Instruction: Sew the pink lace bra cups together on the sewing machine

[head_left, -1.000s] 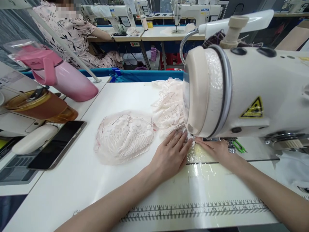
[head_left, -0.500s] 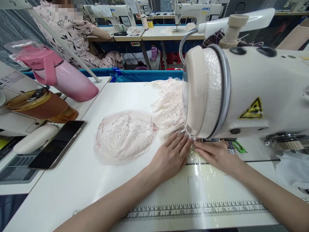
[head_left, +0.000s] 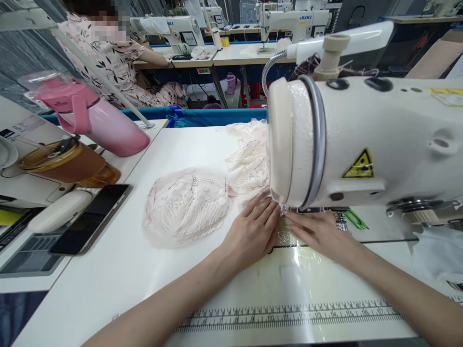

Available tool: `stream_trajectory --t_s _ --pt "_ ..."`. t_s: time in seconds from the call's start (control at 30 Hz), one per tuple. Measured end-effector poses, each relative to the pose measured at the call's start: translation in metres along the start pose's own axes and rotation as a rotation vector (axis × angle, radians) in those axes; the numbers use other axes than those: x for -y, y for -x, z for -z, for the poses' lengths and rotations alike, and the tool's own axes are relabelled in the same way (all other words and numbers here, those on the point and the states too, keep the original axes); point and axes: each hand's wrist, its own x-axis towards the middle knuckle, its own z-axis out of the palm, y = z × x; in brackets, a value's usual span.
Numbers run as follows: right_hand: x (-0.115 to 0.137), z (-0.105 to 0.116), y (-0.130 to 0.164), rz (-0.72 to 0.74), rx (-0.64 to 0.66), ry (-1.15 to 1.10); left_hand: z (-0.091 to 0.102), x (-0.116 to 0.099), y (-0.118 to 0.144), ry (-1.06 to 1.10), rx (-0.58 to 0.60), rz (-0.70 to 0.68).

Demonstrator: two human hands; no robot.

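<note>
A person's two bare hands press a piece of pale pink lace fabric (head_left: 249, 164) flat against the white sewing table (head_left: 173, 140), just under the head of an industrial sewing machine (head_left: 361, 144). The lace runs from beneath the machine head out to the left, where a rounded lace cup (head_left: 186, 205) lies on the table just beside the left hand (head_left: 253, 231). That hand rests palm down with fingers straight and close together — gripping nothing, its fingertips on the lace edge near the needle area. The right hand (head_left: 318, 233) lies flat as well, fingers extended and pointing left toward the other hand, touching the fabric at the machine's foot; the needle itself is hidden by the machine head. A printed ruler strip (head_left: 289, 315) runs along the table's near edge. To the far left stand a pink flask (head_left: 94, 120) and a dark phone (head_left: 92, 219) — well apart from the work.
</note>
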Motion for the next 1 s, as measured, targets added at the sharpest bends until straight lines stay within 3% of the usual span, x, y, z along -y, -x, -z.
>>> stream_trajectory --t_s 0.23,0.37,0.53,0.63,0.87,1.0 --pt "0.006 0.006 -0.01 0.014 0.013 0.089 -0.001 -0.001 0.001 -0.023 0.051 0.014" --pt "0.015 0.017 -0.015 0.012 -0.02 0.34 -0.002 0.0 0.002 -0.019 0.05 0.012" --pt "0.014 0.017 -0.012 0.128 0.048 0.521 -0.001 0.001 0.002 -0.006 0.054 0.01" --pt "0.01 0.013 -0.009 0.163 0.072 0.499 0.0 0.001 0.001 -0.002 0.055 0.005" --pt "0.002 0.009 -0.002 0.056 0.019 0.201 -0.001 0.001 0.002 -0.016 0.078 0.014" --pt "-0.003 0.007 -0.002 0.062 0.03 0.165 -0.001 0.002 0.002 -0.01 0.05 0.006"
